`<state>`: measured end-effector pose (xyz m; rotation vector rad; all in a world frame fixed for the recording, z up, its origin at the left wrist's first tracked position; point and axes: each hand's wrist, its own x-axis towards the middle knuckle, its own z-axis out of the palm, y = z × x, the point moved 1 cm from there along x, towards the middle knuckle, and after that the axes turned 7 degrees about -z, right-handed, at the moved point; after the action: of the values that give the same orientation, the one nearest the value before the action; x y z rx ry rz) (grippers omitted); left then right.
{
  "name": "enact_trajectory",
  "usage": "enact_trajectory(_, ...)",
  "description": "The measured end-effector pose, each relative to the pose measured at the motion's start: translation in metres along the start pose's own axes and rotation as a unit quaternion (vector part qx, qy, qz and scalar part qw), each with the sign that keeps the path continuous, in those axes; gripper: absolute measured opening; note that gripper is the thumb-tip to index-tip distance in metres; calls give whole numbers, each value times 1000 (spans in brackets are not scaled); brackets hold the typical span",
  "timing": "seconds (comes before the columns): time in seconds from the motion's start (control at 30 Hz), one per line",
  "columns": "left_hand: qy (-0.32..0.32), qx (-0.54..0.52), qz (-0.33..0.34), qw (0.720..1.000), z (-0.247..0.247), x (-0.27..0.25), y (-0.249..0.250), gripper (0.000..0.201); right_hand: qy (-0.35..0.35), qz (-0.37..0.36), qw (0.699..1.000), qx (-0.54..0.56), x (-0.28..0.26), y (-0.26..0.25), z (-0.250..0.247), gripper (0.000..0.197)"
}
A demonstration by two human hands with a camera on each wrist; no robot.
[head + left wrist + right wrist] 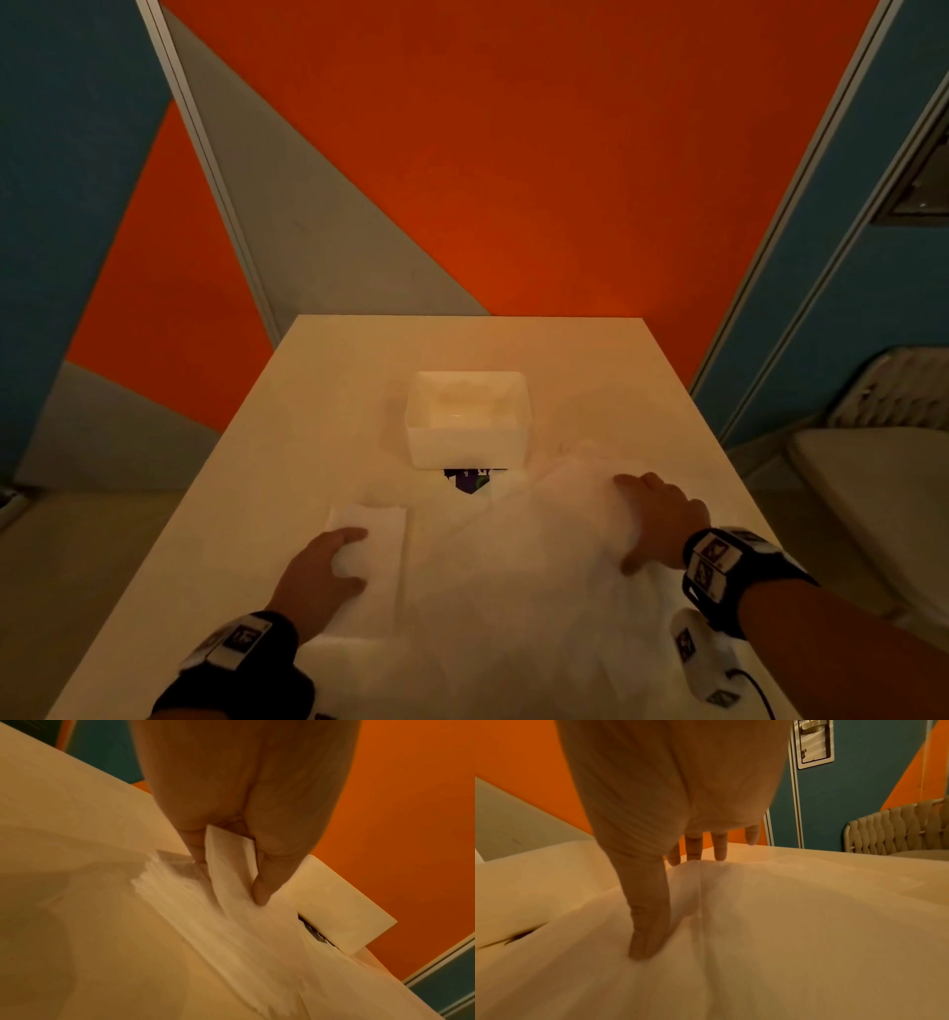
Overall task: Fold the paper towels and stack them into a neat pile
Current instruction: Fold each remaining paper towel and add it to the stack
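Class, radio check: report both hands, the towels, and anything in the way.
Left hand pinching folded towel. Right hand flat on spread towel. White box beyond, clear of both.

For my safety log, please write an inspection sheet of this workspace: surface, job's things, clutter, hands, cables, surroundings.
Surface: pale table, mostly covered near the person.
Job's things: folded paper towel at left; unfolded sheet spread at right.
Clutter: white box; dark printed item partly hidden under its near edge.
Hands: left hand pinches the folded towel; right hand rests flat on the sheet.
Cables: thin black cable beside the right wrist.
Surroundings: orange wall; woven chair.
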<state>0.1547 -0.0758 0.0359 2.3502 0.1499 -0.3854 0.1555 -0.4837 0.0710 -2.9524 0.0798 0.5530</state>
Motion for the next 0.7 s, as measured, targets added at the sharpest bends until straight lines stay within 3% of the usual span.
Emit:
enact_trajectory(0.23,21,15,6,1000,0,4,-6,56,51,18,999,8,-4,-2,-5,98)
enact_trajectory(0.37,30,118,6,993,0,3,-3,61,72,31,997,28,-7,-4,-14,72)
enact_trajectory(0.5,55,280,31,958,1,-10,14,60,46,35,998,11,-11,-6,-26,57)
enact_trajectory(0.7,11,327,88,941,8,-13,19,57,-11,-3,999,33,-16,-13,-47,51)
